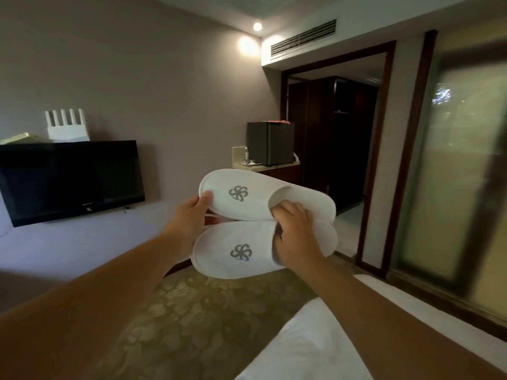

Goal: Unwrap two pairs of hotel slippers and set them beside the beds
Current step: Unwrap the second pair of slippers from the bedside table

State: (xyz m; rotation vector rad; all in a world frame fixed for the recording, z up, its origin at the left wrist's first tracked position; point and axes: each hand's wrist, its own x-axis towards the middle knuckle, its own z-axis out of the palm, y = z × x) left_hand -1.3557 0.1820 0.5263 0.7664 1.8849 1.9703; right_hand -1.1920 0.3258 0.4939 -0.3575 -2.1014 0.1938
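I see both white logo slippers (255,223) held mid-air, side by side, long axes running left-right. Left hand (192,218) pinches the toe ends, right hand (296,237) grips the openings. Carpet (192,319) and bed (315,341) lie straight below; either hand can lower them.

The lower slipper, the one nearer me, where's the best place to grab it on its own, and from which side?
Take the lower slipper at its open heel end, coming from the right. The upper stops there, so fingers can slide into the foot opening with the thumb under the sole. The right hand already sits at that opening; the left hand only steadies the closed toes.
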